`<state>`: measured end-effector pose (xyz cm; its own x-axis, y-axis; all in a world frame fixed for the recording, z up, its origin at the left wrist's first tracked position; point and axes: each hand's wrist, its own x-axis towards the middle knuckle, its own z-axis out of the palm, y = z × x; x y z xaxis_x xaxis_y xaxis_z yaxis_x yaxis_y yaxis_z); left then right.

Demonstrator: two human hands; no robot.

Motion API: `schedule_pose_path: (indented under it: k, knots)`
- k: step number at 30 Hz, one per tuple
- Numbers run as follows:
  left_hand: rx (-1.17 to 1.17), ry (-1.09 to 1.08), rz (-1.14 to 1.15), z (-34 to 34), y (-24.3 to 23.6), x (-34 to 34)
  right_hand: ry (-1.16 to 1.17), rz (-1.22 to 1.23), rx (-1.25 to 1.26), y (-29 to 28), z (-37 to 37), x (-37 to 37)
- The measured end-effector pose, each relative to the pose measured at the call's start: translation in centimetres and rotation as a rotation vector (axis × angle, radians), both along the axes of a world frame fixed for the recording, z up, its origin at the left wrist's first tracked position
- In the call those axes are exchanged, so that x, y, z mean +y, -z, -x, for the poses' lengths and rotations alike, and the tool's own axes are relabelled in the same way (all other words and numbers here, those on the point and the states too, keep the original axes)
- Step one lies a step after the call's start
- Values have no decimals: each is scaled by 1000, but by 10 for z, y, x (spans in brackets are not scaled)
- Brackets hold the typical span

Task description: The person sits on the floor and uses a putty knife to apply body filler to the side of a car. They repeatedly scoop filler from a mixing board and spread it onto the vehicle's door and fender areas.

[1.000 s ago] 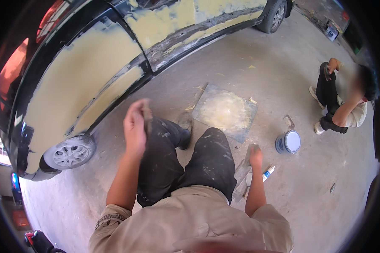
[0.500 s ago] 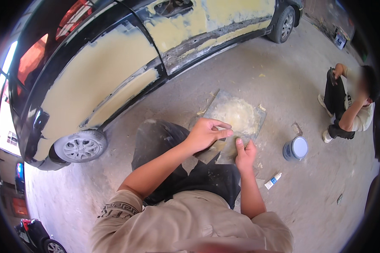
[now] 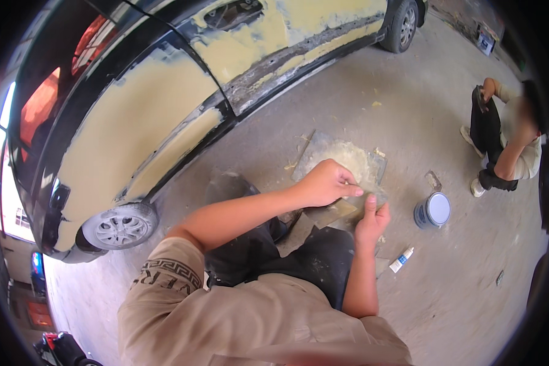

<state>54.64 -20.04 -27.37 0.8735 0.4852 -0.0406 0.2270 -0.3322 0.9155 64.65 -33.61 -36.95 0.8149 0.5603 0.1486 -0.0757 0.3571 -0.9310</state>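
Note:
My left hand (image 3: pixel 328 185) is closed, thumb and fingers pinching a thin putty scraper (image 3: pixel 330 213) whose flat blade has a yellowish smear. Close by on the right, my right hand (image 3: pixel 371 227) grips a second flat, greyish scraper, thumb on top; the two blades overlap between my hands, so their edges are hard to separate. Just beyond my hands a grey mixing board (image 3: pixel 312 146) lies on the floor, coated with pale yellow putty (image 3: pixel 352 155). Both hands are above my dark trousers, between my knees.
A car (image 3: pixel 128 116) with yellow filler on its side panels stands at the left. To the right are a lidded can (image 3: pixel 432 211) and a white-and-blue tube (image 3: pixel 401 260) on the concrete floor. Farther right, another person (image 3: pixel 500 140) sits low.
Both hands have shifted slightly right, the left one also upward with its wrist turned over more. The yellow-smeared blade now shows more fully. My view has shifted a little.

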Motion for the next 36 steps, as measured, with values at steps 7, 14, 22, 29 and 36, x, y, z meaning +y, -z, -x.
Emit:
schedule_pose_path:
  k: [7,14,22,29,36]
  knots:
    - [65,257,-4,-44,23,8,340,146,140,-2,-38,-6]
    - [274,687,-116,-25,41,1,635,178,349,11,-87,-27]
    - [142,767,-497,3,38,13,481,512,-16,52,-100,-34]
    - [-30,390,-920,8,31,-7,46,1191,-222,99,-40,21]
    - [-52,429,-600,10,-2,8,-571,596,-262,139,129,142]
